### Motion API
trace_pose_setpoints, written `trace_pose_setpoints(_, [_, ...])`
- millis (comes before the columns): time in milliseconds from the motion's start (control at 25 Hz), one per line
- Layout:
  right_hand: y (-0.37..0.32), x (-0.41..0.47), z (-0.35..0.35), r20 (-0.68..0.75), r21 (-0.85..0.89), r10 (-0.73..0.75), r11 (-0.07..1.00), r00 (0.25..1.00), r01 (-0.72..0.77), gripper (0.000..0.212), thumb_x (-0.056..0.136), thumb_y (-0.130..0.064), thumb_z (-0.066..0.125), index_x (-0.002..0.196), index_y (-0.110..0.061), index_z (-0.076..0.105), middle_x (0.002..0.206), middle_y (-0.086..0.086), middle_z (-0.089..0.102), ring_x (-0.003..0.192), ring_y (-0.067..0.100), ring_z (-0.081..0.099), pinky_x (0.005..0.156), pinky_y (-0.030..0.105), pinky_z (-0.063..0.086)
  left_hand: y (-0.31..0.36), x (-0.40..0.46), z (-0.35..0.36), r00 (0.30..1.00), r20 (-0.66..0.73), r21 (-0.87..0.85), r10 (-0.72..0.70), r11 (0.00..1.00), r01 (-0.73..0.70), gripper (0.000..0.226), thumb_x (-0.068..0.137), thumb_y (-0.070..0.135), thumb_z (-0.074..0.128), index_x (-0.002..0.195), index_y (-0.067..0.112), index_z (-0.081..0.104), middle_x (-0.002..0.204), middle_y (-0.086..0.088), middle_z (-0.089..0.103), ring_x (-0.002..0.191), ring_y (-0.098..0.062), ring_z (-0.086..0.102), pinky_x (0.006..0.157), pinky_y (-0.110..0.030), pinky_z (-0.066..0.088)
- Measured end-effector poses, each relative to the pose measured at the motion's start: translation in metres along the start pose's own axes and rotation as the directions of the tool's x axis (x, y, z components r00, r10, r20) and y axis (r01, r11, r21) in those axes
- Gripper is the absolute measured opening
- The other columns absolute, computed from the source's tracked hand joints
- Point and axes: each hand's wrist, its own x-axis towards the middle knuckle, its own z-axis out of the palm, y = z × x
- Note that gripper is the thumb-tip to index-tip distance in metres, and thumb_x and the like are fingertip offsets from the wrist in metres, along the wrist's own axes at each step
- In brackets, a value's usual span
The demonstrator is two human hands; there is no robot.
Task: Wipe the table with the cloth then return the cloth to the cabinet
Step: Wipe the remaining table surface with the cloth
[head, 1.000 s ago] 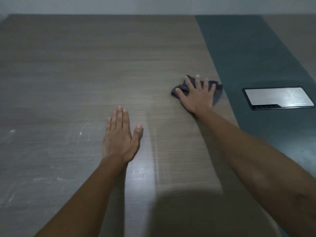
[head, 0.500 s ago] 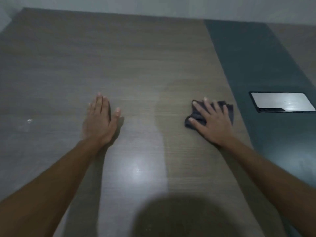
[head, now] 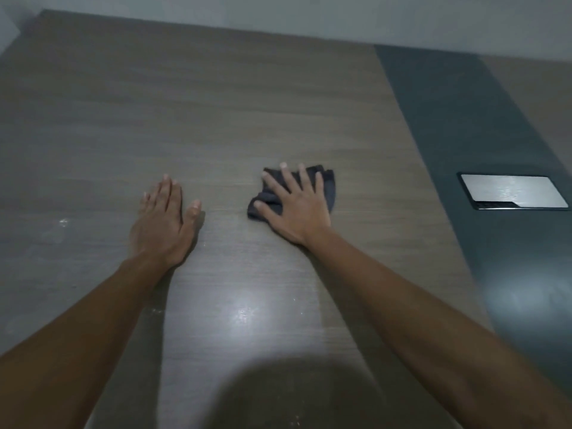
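A dark grey cloth (head: 330, 187) lies crumpled on the wood-grain table (head: 216, 113). My right hand (head: 297, 205) presses flat on top of it with fingers spread, so most of the cloth is hidden and only its right and left edges show. My left hand (head: 164, 221) rests palm down on the bare wood to the left of the cloth, fingers together, holding nothing. No cabinet is in view.
A dark grey strip (head: 458, 125) runs down the table's right side, with a silver cable-box lid (head: 513, 191) set into it. A pale wall (head: 309, 13) stands behind the far edge. White smudges (head: 63, 222) mark the wood at left.
My right hand has slid the cloth left and toward me, away from the dark strip. My left hand has stayed flat on the wood, now closer to the cloth.
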Motion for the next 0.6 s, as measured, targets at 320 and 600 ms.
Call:
trace_pose_setpoints(320, [0.079, -0.073, 0.003, -0.082, -0.095, -0.194, 0.978, 0.978, 0.186, 0.075, 0.092, -0.082, 0.024, 0.156, -0.046, 0.034, 0.166, -0.001, 0.032, 0.154, 0.031, 0.027, 0.125, 0.056, 0.014, 0.002, -0.003, 0.003, 1.0, 0.013, 0.037, -0.018, 0.999, 0.018, 0.094, 0.089, 0.066, -0.007, 0.157, 0.004, 0.013, 0.166, -0.011, 0.003, 0.154, -0.022, 0.003, 0.123, -0.033, -0.005])
trace_pose_setpoints(600, [0.06, 0.057, -0.012, -0.005, -0.059, 0.144, 0.988, 0.99, -0.144, 0.08, 0.09, -0.085, 0.015, 0.16, -0.048, 0.013, 0.172, -0.002, 0.008, 0.158, 0.034, 0.005, 0.125, 0.059, 0.0, 0.001, -0.001, 0.008, 1.0, -0.021, 0.027, -0.013, 1.0, 0.014, 0.095, 0.088, 0.067, -0.008, 0.158, 0.005, 0.011, 0.166, -0.011, 0.002, 0.154, -0.021, 0.002, 0.124, -0.034, -0.005])
